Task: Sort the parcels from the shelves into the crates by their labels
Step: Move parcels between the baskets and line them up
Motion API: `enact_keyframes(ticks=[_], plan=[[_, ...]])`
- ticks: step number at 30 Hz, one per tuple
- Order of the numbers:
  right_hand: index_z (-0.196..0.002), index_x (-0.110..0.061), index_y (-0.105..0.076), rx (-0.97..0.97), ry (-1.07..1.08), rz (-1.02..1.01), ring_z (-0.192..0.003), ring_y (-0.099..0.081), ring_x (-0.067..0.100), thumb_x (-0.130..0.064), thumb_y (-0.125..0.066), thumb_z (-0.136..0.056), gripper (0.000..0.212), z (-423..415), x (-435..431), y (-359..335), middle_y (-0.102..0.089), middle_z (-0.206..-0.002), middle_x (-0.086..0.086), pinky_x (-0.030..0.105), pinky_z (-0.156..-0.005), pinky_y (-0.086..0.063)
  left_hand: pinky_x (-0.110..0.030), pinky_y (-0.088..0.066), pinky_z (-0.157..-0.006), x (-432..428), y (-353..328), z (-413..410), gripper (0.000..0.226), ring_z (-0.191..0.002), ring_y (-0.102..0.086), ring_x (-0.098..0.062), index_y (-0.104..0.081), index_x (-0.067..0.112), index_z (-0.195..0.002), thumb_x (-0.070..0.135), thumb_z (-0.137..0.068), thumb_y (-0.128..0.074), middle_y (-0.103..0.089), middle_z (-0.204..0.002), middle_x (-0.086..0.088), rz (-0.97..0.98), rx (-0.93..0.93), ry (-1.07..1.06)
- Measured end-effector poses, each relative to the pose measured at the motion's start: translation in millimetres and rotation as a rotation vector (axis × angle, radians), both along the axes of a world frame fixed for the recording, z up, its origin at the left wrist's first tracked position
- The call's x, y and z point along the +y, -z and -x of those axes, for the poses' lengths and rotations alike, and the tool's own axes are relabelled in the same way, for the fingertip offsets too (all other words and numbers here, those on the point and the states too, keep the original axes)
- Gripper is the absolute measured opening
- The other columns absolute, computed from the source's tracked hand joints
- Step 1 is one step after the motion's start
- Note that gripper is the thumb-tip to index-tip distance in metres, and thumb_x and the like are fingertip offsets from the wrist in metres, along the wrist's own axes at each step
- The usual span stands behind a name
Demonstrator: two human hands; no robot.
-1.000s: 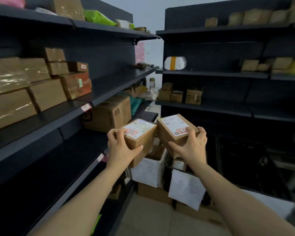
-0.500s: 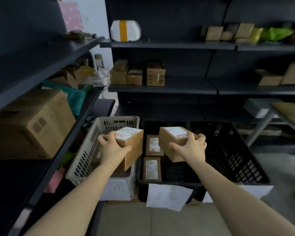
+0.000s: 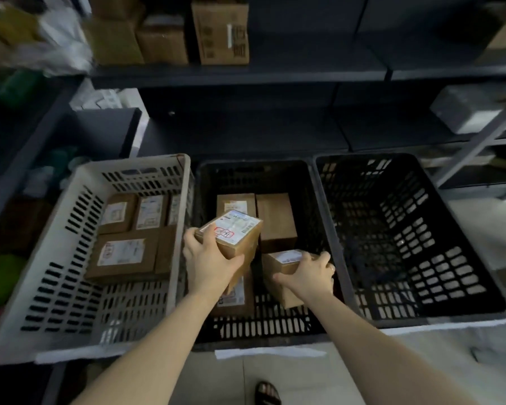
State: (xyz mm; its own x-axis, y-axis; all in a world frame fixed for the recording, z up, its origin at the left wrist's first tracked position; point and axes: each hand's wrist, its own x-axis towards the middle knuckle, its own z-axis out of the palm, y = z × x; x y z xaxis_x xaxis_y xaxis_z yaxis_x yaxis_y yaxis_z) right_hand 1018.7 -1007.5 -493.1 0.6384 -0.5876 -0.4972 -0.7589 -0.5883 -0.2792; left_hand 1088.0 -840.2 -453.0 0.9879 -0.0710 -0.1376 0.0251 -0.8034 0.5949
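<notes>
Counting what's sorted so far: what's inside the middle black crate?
Two boxes at the back, a labelled box in front, a fourth box in the right hand. The left hand and its raised box hide the rest.

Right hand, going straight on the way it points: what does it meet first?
Likely the plain brown parcel in the middle black crate, just beyond the labelled parcel the right hand holds; depth is unclear, so its floor could come first.

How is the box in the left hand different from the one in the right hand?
The left box in the left hand is higher, its red-marked label facing up. The right box in the right hand is lower inside the middle black crate, its label barely showing. Both are brown cardboard.
</notes>
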Motion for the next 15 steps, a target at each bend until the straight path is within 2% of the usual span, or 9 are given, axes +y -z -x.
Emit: enact_keyframes(ticks=[5,8,11,13,15], plan=[[-0.143,-0.019,-0.028,-0.003,0.090,-0.055,-0.133,-0.020,0.040,-0.054,-0.071,-0.074,0.088,-24,0,60,-0.007,-0.146,0.013,0.053,-0.099,-0.038,-0.041,-0.037,-0.105,-21,48,-18,0.084,-0.131,-0.022,-0.032,-0.031,0.020,-0.140,0.034,-0.071,-0.077,-0.012,-0.143,-0.007,-0.020,-0.002,-0.016],[-0.144,-0.018,-0.026,-0.061,0.065,-0.049,-0.136,-0.016,0.043,-0.048,-0.071,-0.079,0.085,-27,13,98,-0.004,-0.146,0.014,0.049,-0.108,-0.031,-0.039,-0.039,-0.102,-22,68,-26,0.087,-0.133,-0.020,-0.028,-0.029,0.021,-0.142,0.033,-0.071,-0.077,-0.011,-0.143,-0.005,-0.021,-0.027,-0.008],[-0.139,-0.022,-0.034,-0.016,0.032,-0.159,-0.139,-0.002,0.049,-0.053,-0.067,-0.082,0.073,-25,25,127,0.001,-0.151,0.015,0.051,-0.113,-0.022,-0.036,-0.038,-0.101,-19,87,-31,0.089,-0.134,-0.020,-0.025,-0.028,0.022,-0.143,0.031,-0.070,-0.079,-0.011,-0.142,-0.004,0.000,-0.020,-0.001],[-0.131,-0.024,-0.042,0.002,0.160,-0.265,-0.137,-0.014,0.047,-0.053,-0.064,-0.084,0.060,-25,27,138,0.001,-0.153,0.014,0.048,-0.109,-0.031,-0.036,-0.037,-0.103,-17,99,-32,0.090,-0.135,-0.020,-0.025,-0.028,0.023,-0.143,0.030,-0.070,-0.079,-0.010,-0.143,-0.002,0.005,0.005,0.001],[-0.134,-0.024,-0.040,0.006,0.293,-0.323,-0.131,-0.029,0.042,-0.041,-0.069,-0.085,0.059,-26,23,144,-0.003,-0.152,0.018,0.042,-0.099,-0.041,-0.037,-0.036,-0.104,-15,107,-32,0.090,-0.136,-0.019,-0.025,-0.027,0.023,-0.143,0.030,-0.070,-0.079,-0.009,-0.143,-0.001,0.015,0.030,0.001]])
